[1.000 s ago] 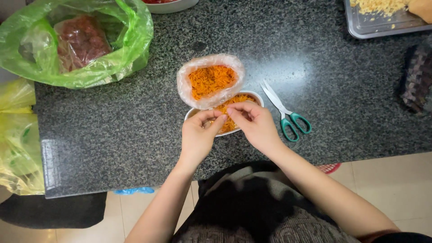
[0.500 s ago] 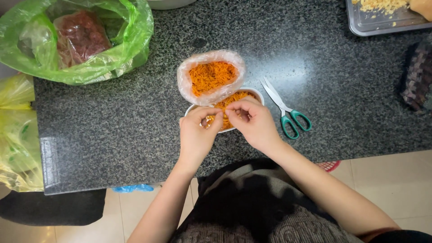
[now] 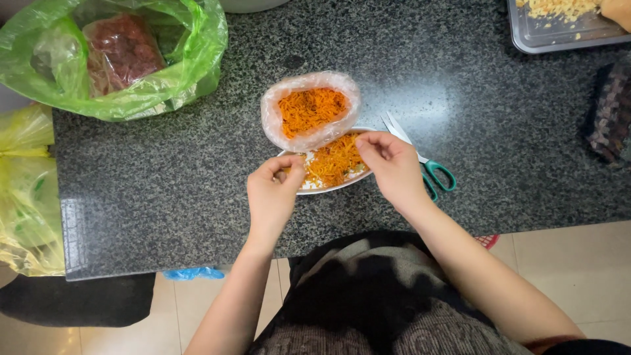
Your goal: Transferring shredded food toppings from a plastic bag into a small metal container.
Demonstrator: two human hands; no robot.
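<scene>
step: you're picking at orange shreds (image 3: 332,161) in the white bowl (image 3: 315,189), mid-frame | left hand (image 3: 273,194) pinching some | right hand (image 3: 394,164) fingertips pinched, contents unclear | next probably needs gentle fingertip work

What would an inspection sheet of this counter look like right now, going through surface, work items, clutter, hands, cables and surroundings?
Surface: dark speckled stone counter.
Work items: white dish of orange shreds; clear bag of the same shreds behind it, touching its rim.
Clutter: green-handled scissors right of the dish; green plastic bag with a reddish packet; metal tray with yellow crumbs.
Hands: left hand and right hand pinch at shreds over the dish.
Cables: nothing seen.
Surroundings: yellow bags at left; tiled floor.
</scene>
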